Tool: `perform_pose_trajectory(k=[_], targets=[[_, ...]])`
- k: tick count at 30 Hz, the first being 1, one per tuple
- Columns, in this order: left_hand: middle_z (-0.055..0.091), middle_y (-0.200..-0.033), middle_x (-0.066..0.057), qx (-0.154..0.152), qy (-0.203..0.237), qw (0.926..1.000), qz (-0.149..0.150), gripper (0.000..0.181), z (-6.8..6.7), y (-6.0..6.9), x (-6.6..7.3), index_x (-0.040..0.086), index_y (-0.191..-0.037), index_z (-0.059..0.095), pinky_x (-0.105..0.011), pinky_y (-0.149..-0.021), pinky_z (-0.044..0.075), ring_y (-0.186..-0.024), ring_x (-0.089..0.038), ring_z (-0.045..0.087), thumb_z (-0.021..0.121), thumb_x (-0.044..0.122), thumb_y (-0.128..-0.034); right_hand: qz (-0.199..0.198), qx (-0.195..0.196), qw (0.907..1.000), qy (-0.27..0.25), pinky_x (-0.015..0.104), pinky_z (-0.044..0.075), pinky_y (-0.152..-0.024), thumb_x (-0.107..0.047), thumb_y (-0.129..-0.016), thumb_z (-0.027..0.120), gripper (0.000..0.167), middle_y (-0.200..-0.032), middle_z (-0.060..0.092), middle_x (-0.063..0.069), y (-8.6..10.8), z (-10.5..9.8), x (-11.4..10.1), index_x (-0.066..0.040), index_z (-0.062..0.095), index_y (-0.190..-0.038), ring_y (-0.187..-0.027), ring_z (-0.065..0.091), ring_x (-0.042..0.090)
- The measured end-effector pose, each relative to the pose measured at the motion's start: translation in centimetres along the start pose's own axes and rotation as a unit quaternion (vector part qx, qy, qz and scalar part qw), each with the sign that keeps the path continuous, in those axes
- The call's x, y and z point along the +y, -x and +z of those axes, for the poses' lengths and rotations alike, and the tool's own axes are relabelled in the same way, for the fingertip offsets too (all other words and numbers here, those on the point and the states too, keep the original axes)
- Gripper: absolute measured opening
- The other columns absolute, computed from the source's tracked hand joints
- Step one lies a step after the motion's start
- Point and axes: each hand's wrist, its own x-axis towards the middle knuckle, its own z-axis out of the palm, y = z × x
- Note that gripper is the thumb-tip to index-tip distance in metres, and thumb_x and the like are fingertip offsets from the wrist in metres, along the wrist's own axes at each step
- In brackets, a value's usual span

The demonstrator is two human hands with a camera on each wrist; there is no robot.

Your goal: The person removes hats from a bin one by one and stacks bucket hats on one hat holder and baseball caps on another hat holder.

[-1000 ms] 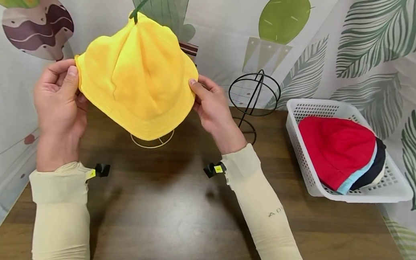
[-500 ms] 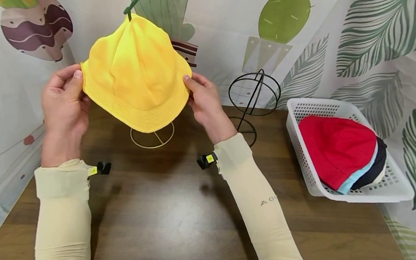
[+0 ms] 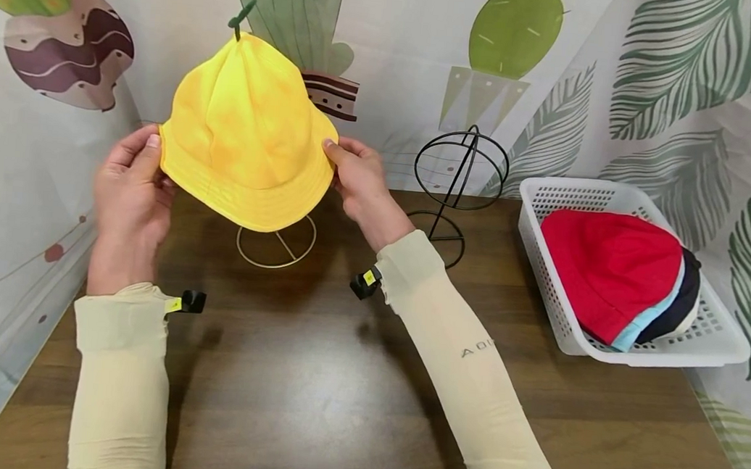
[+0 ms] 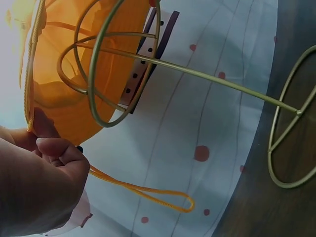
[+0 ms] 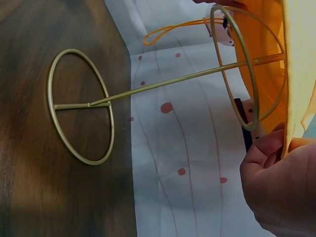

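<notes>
A yellow bucket hat (image 3: 252,131) with a green sprout on its crown is held up by both hands. My left hand (image 3: 133,188) pinches the brim at its left edge; my right hand (image 3: 366,183) pinches the opposite edge. Beneath the hat stands a gold wire hat stand (image 3: 276,256), of which only the base shows in the head view. In the left wrist view, the wire dome (image 4: 108,64) of the stand is partly inside the hat. An orange cord loop (image 4: 163,195) hangs from the hat near the left fingers.
Right of the hands stands a black wire hat stand (image 3: 461,175) with nothing on it. A white plastic basket (image 3: 721,339) at the right holds several stacked hats, a red hat (image 3: 609,265) on top. A printed curtain (image 3: 400,62) hangs behind the wooden table (image 3: 311,404).
Both hands have moved inward and the hat's brim has come up and levelled over the gold stand. The left hand has shifted right, the right hand left. Basket and black stand stay put.
</notes>
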Motion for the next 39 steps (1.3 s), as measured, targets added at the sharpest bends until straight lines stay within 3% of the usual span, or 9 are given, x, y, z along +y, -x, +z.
perform_pose_trajectory(k=[12, 19, 25, 29, 39], targets=[[0.071, -0.118, -0.012, 0.030, -0.023, 0.9989, -0.029, 0.040, -0.8, -0.7, -0.6, -0.001, -0.128, 0.071, -0.026, -0.054, 0.051, -0.077, -0.019, 0.068, 0.081, 0.004, -0.0898, 0.017, 0.026, 0.9989, 0.033, 0.022, 0.049, -0.060, -0.015, -0.103, 0.072, 0.016, -0.090, 0.064, 0.001, -0.8, 0.0, 0.8, -0.002, 0.072, -0.112, -0.069, 0.061, 0.011], [0.071, -0.115, -0.010, 0.035, -0.044, 0.9975, -0.043, 0.031, -1.5, -1.2, -1.3, 0.001, -0.122, 0.072, -0.025, -0.054, 0.050, -0.074, -0.017, 0.066, 0.080, 0.007, -0.0919, 0.029, 0.029, 0.9978, 0.053, 0.023, 0.051, -0.063, -0.016, -0.103, 0.071, 0.028, -0.094, 0.063, 0.003, -1.0, -0.2, 1.5, 0.002, 0.069, -0.124, -0.072, 0.060, 0.011], [0.074, -0.110, -0.007, 0.051, -0.063, 0.9945, -0.066, 0.029, -2.1, -1.5, -1.5, 0.004, -0.119, 0.074, -0.026, -0.053, 0.047, -0.071, -0.016, 0.066, 0.080, 0.010, -0.0919, 0.035, 0.033, 0.9971, 0.059, 0.024, 0.052, -0.064, -0.016, -0.103, 0.072, 0.024, -0.094, 0.062, 0.004, -1.2, -0.5, 2.4, 0.004, 0.071, -0.117, -0.072, 0.061, 0.012], [0.076, -0.104, -0.006, 0.046, -0.070, 0.9936, -0.076, 0.023, -2.3, -1.7, -1.7, 0.004, -0.116, 0.073, -0.025, -0.051, 0.046, -0.068, -0.015, 0.064, 0.078, 0.011, -0.0944, 0.043, 0.038, 0.9964, 0.062, 0.025, 0.055, -0.066, -0.017, -0.103, 0.072, 0.020, -0.095, 0.063, 0.004, -1.3, -0.7, 2.9, 0.001, 0.071, -0.113, -0.073, 0.062, 0.012], [0.073, -0.093, -0.005, 0.048, -0.053, 0.9892, -0.128, 0.011, -3.4, -2.4, -2.2, 0.006, -0.114, 0.066, -0.026, -0.051, 0.042, -0.065, -0.015, 0.061, 0.064, 0.011, -0.1041, 0.047, 0.039, 0.9963, 0.059, 0.031, 0.055, -0.076, -0.017, -0.103, 0.072, 0.028, -0.096, 0.062, 0.005, -1.8, -1.4, 3.6, 0.005, 0.070, -0.120, -0.075, 0.062, 0.015]])
